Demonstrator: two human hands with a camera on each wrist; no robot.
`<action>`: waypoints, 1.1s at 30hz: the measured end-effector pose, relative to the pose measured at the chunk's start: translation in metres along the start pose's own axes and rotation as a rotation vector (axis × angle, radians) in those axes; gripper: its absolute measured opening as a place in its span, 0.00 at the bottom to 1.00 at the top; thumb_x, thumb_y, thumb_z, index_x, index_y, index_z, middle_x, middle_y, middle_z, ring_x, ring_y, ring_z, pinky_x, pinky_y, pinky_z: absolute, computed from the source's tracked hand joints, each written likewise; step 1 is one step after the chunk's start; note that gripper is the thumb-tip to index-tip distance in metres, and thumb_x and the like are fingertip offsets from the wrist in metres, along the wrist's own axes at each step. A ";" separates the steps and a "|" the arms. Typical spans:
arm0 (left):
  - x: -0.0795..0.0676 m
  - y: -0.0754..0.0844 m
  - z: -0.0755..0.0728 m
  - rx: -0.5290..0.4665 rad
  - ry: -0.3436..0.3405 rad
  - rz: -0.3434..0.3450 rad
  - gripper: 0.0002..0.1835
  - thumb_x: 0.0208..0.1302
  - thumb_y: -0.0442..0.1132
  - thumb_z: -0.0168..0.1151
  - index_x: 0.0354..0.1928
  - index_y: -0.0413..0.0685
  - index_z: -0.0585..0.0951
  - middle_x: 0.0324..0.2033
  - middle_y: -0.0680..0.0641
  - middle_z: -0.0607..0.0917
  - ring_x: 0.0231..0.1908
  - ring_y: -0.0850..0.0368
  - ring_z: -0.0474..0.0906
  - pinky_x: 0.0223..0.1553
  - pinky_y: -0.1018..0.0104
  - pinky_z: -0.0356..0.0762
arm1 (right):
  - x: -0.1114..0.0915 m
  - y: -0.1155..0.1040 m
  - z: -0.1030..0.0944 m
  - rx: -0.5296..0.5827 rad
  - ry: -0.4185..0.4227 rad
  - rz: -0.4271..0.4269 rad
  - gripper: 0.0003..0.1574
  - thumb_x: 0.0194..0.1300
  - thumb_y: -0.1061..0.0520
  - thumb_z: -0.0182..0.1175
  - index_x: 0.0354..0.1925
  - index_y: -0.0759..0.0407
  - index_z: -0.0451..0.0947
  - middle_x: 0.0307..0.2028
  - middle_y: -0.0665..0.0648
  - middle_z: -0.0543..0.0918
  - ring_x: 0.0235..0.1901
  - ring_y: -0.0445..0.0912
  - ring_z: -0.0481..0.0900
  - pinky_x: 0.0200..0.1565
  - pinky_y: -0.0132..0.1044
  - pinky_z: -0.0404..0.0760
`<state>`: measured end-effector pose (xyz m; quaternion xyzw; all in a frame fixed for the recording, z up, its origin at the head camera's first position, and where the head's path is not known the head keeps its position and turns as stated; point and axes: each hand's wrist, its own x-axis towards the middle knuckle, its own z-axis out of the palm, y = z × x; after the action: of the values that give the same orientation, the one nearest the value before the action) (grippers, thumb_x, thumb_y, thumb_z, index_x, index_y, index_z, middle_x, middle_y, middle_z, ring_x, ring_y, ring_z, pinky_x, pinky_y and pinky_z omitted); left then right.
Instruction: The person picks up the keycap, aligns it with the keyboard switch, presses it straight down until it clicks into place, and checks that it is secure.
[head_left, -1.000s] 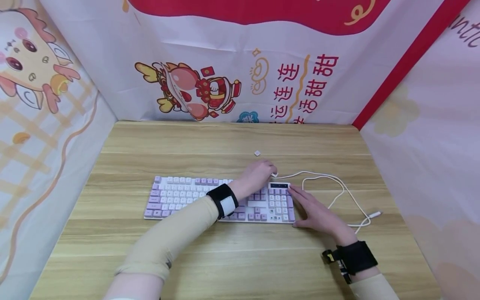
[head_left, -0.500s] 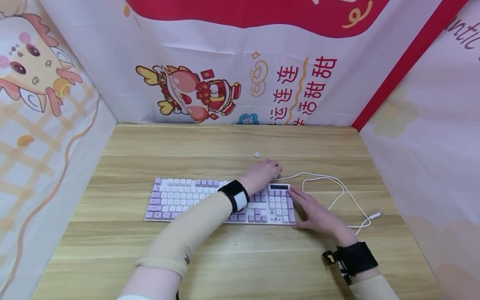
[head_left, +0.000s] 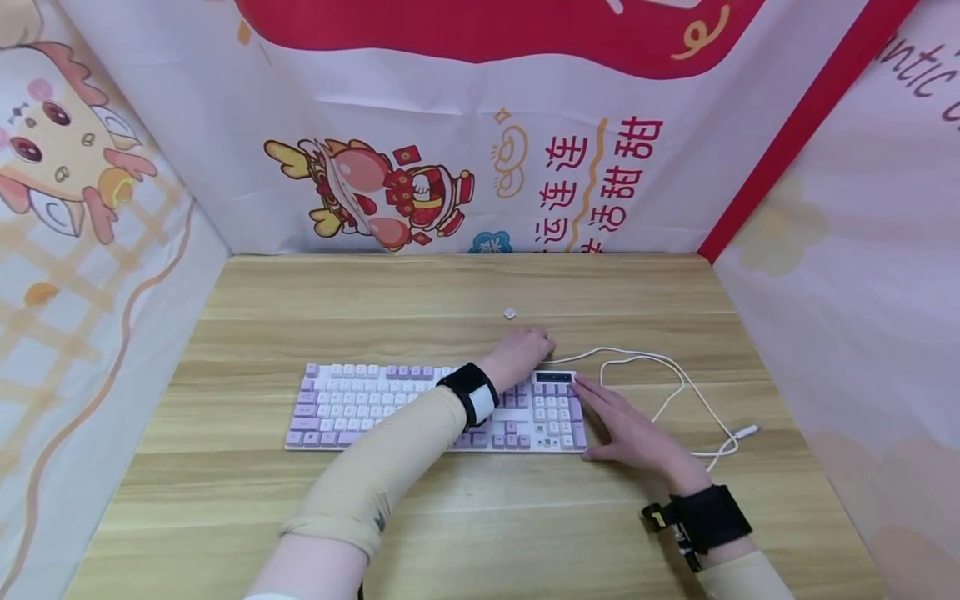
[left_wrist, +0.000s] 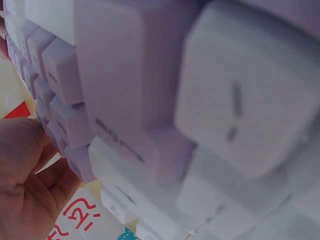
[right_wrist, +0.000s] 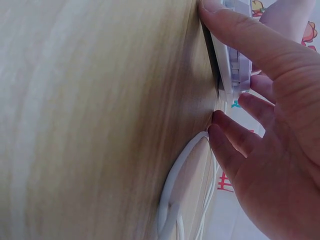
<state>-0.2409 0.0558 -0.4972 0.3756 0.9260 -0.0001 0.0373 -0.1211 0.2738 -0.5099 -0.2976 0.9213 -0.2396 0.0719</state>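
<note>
A white and lilac keyboard point(head_left: 352, 411) lies on the wooden table; a few spots at the bottom of its number pad show bare switches. In the head view my left hand point(head_left: 521, 348) reaches across it to the table just behind its back edge, fingers bent downward; I cannot tell whether they hold anything. The left wrist view shows that hand point(left_wrist: 30, 175) beyond a row of lilac keys. My right hand point(head_left: 630, 429) rests at the keyboard's right end, thumb at the front corner, fingers stretched toward the back corner. A loose white keycap point(head_left: 510, 314) lies behind the keyboard.
A white cable point(head_left: 690, 379) loops over the table right of the keyboard, its plug point(head_left: 747, 432) farther right. Near the right hand's fingertips the cable passes close in the right wrist view. Printed cloth point(head_left: 435, 92) walls the table at the back and both sides.
My left hand has shifted slightly right along the keyboard's back edge. A small white thing showing at its fingertips earlier is now hidden. The right hand has stayed in place.
</note>
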 end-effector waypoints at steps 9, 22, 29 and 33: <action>-0.002 -0.007 0.003 -0.116 0.054 -0.013 0.15 0.70 0.33 0.57 0.56 0.51 0.80 0.49 0.48 0.88 0.48 0.55 0.85 0.51 0.64 0.84 | 0.001 -0.003 -0.002 0.031 -0.057 0.063 0.67 0.49 0.51 0.78 0.77 0.62 0.51 0.78 0.64 0.53 0.76 0.62 0.55 0.74 0.57 0.58; -0.012 -0.017 -0.004 -0.484 0.024 0.012 0.20 0.66 0.32 0.61 0.59 0.51 0.77 0.55 0.49 0.85 0.55 0.56 0.81 0.59 0.65 0.78 | 0.001 -0.002 -0.001 0.024 -0.061 0.069 0.66 0.50 0.51 0.77 0.77 0.62 0.51 0.78 0.65 0.53 0.75 0.62 0.56 0.74 0.57 0.60; -0.017 -0.023 -0.004 -0.566 0.026 0.008 0.23 0.67 0.31 0.60 0.64 0.51 0.75 0.57 0.47 0.83 0.56 0.55 0.81 0.59 0.65 0.79 | 0.002 -0.003 0.000 0.022 -0.070 0.081 0.67 0.50 0.51 0.77 0.78 0.60 0.50 0.78 0.64 0.53 0.76 0.62 0.55 0.74 0.57 0.59; -0.021 -0.026 -0.006 -0.584 0.033 0.007 0.25 0.67 0.31 0.60 0.65 0.51 0.73 0.52 0.47 0.85 0.48 0.58 0.83 0.51 0.69 0.81 | 0.002 -0.003 0.000 0.021 -0.071 0.083 0.67 0.50 0.51 0.77 0.78 0.60 0.50 0.78 0.64 0.52 0.76 0.62 0.54 0.74 0.58 0.59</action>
<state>-0.2444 0.0227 -0.4906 0.3521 0.8861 0.2726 0.1285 -0.1213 0.2704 -0.5086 -0.2669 0.9271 -0.2354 0.1178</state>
